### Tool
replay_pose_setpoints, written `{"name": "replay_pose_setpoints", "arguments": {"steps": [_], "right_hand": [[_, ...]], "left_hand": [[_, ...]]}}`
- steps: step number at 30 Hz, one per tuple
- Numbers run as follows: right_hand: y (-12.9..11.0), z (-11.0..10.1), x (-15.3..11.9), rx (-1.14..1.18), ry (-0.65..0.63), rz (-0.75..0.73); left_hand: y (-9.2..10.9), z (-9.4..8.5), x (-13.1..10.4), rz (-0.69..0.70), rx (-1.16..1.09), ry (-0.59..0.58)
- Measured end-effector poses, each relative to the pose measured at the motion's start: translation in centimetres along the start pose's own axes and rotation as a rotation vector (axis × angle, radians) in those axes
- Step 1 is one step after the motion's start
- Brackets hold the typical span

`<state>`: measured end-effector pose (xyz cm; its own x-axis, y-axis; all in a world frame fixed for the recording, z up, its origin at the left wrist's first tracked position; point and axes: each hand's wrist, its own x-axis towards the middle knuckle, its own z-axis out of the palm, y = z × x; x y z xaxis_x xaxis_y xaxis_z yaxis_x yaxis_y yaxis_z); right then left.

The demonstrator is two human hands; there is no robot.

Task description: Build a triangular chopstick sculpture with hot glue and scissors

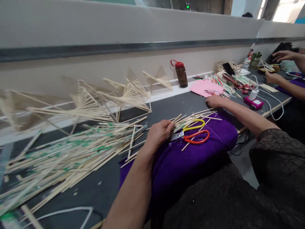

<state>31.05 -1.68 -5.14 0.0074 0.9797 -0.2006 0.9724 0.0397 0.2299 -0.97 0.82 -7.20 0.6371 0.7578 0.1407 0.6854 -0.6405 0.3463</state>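
My left hand (160, 135) is closed, thumb against fingers, around a thin wooden stick (176, 118) whose end pokes out to the right. Beside it, a pair of scissors (195, 136) with one yellow and one red handle loop lies on the purple cloth (190, 165), its blades partly hidden by my hand. More loose wooden sticks (202, 113) lie along the cloth's far edge. Farther right, my right hand (215, 101) rests by the near edge of a pink sheet (202, 86), below a pink pen-like item (213, 92). Its fingers are curled together; what they pinch is hidden.
A heap of wooden sticks and green-printed wrappers (71, 156) covers the left. Fanned stick structures (128, 95) stand along the wall. A red-capped bottle (181, 74), a purple box (254, 103) with white cables and another person's hands (274, 78) are farther right.
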Motion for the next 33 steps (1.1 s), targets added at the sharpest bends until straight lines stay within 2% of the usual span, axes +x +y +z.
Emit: {"name": "replay_pose_setpoints", "arguments": {"steps": [4, 8, 12, 17, 20, 23, 29, 33], "right_hand": [[2.4, 1.5, -3.9, -0.030, 0.009, 0.011], [2.1, 1.0, -5.5, -0.061, 0.030, 0.102], [-0.3, -0.6, -5.1, -0.028, 0.087, 0.122], [-2.7, -1.0, -4.0, 0.197, 0.150, 0.004], [-3.0, -0.5, -3.9, 0.382, 0.126, -0.123], [-2.7, -0.3, -4.3, 0.462, 0.094, -0.214], [-3.1, -0.6, -5.1, 0.510, -0.007, -0.175], [-3.9, -0.6, -4.9, 0.482, 0.048, -0.190]], "left_hand": [[0.3, -0.1, 0.0, -0.016, 0.016, -0.031], [0.3, -0.1, 0.0, -0.027, 0.027, -0.029], [0.2, -0.1, -0.1, -0.020, 0.030, -0.028], [0.5, -0.3, -0.3, -0.006, 0.015, -0.021], [0.6, -0.6, -0.4, 0.002, 0.045, -0.007], [0.7, -0.9, -0.5, -0.020, 0.068, 0.022], [1.1, -1.5, -0.8, -0.069, 0.081, 0.011], [1.2, -1.7, -0.8, -0.102, 0.110, 0.021]]}}
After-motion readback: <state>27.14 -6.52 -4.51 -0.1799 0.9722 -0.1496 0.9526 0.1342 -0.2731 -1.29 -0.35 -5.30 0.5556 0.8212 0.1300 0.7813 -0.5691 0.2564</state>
